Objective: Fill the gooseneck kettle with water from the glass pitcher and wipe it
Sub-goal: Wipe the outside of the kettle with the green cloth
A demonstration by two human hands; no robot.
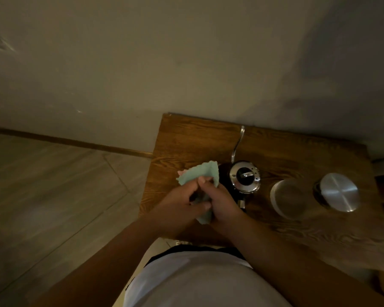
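Observation:
A shiny steel gooseneck kettle (245, 177) stands on the wooden table (193, 138), lid on, its thin spout pointing away toward the wall. A pale green cloth (200, 173) is bunched between my two hands just left of the kettle. My left hand (177, 209) and my right hand (220, 202) both grip the cloth, pressed together above the table's front left part. The right hand hides part of the kettle's handle. A glass pitcher (288, 199) stands to the right of the kettle, seen from above.
A container with a round brushed-metal lid (338, 191) stands at the table's right. The table sits against a plain wall. Tiled floor (53, 196) lies to the left, below the table's left edge. My white shirt fills the bottom of the view.

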